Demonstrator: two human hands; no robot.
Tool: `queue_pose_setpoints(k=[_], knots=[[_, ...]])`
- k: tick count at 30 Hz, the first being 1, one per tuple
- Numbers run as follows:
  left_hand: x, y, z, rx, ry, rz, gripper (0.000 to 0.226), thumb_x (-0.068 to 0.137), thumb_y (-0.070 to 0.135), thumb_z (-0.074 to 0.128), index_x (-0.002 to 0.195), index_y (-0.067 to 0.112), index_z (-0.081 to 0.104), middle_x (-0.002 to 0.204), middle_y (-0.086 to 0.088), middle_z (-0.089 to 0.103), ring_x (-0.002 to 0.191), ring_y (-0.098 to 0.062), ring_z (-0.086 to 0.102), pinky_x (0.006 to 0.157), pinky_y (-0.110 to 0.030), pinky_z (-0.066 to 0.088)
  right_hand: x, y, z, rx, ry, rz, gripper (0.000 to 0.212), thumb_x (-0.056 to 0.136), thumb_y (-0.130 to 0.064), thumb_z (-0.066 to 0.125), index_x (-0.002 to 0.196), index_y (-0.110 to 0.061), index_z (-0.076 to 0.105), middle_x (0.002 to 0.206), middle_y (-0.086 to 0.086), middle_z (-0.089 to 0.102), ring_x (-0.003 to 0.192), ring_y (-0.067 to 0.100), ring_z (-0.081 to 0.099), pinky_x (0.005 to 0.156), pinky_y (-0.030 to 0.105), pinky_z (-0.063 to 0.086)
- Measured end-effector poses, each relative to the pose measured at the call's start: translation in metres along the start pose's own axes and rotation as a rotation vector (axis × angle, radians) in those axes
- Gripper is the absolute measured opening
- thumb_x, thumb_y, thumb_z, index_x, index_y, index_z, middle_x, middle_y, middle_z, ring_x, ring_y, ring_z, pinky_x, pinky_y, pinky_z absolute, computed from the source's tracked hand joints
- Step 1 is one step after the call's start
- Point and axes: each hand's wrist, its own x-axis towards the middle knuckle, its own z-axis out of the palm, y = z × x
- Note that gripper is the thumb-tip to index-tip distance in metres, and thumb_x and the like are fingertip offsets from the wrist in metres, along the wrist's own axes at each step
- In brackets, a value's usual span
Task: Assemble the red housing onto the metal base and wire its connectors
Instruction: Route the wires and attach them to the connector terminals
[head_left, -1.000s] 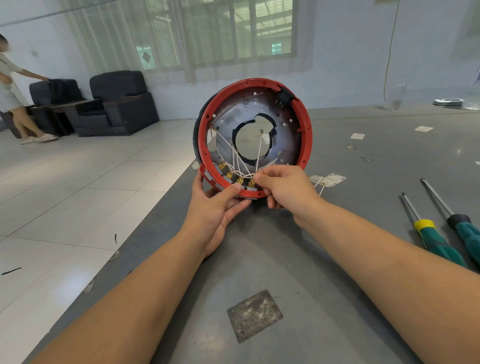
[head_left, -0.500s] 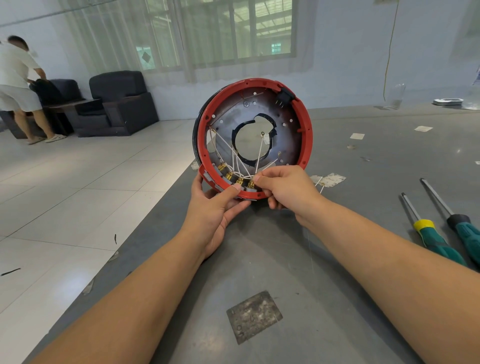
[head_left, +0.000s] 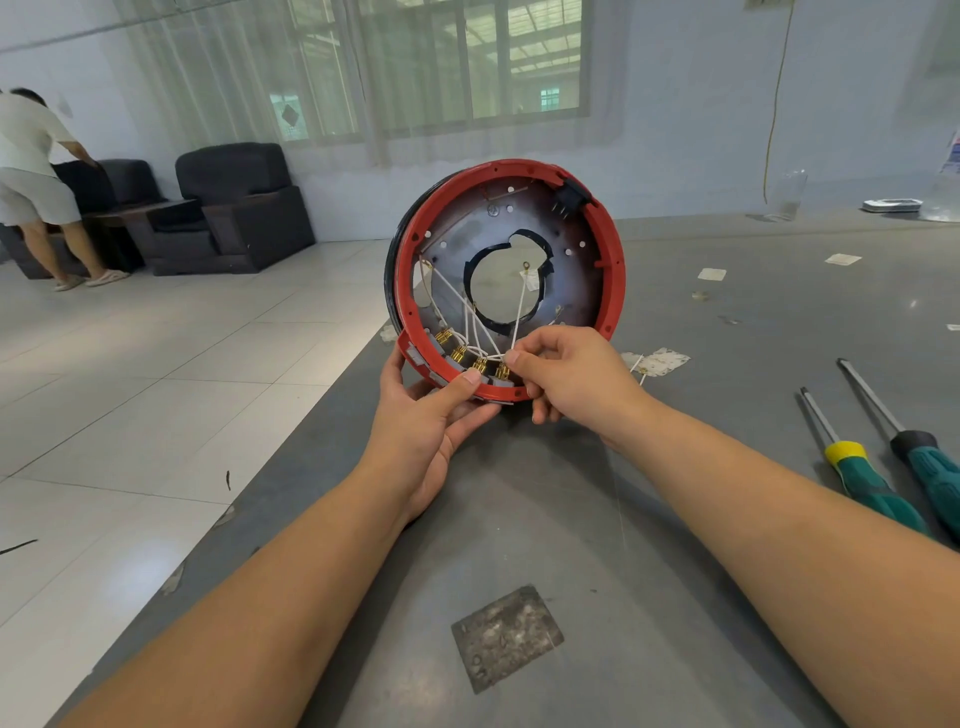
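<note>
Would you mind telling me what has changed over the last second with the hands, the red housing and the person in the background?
Little has changed. The person by the armchairs turned from facing right to bending away towards the chairs. The left hand still grips the red housing at its lower rim, the right hand still pinches a white wire beside the brass connectors, and the screwdrivers lie untouched.

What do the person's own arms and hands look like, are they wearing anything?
Both forearms are bare right to the lower frame edge: no sleeves show. The left hand and right hand wear no gloves, and no rings, watch or wristband are visible. Fingernails look short and unpainted.
</note>
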Motion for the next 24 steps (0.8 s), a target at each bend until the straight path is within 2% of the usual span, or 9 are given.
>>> queue_pose_setpoints(k=[14,21,24], knots=[[-0.0009,0.0021,0.0004,-0.032,0.023,-0.019,0.079,0.089,-0.006,0.072,0.149,0.031,0.037,0.129,-0.024,0.066,0.102,-0.043,0.075,0.083,-0.052,0.063,-0.0028,-0.0048,-0.0001,-0.019,-0.049,-0.009,0.013,0.099,-0.020,0.064,0.093,-0.010,0.069,0.051,-0.003,0.058,0.041,0.017,0.063,0.039,0.024,0.045],[-0.0006,0.0025,0.0006,-0.068,0.041,-0.013,0.078,0.088,-0.007,0.073,0.149,0.027,0.039,0.115,-0.019,0.070,0.102,-0.042,0.075,0.085,-0.056,0.062,-0.0038,-0.0084,0.0007,-0.092,-0.063,-0.022,0.014,0.099,-0.018,0.063,0.095,-0.006,0.070,0.053,0.000,0.057,0.038,0.017,0.061,0.039,0.024,0.044],[-0.0005,0.0029,0.0004,-0.076,0.043,-0.018,0.076,0.088,-0.006,0.073,0.148,0.027,0.040,0.118,-0.020,0.070,0.102,-0.042,0.075,0.084,-0.055,0.063,-0.0039,-0.0086,0.0004,-0.102,-0.064,-0.030,0.014,0.099,-0.018,0.063,0.095,-0.007,0.070,0.052,-0.001,0.057,0.039,0.018,0.062,0.039,0.025,0.045]])
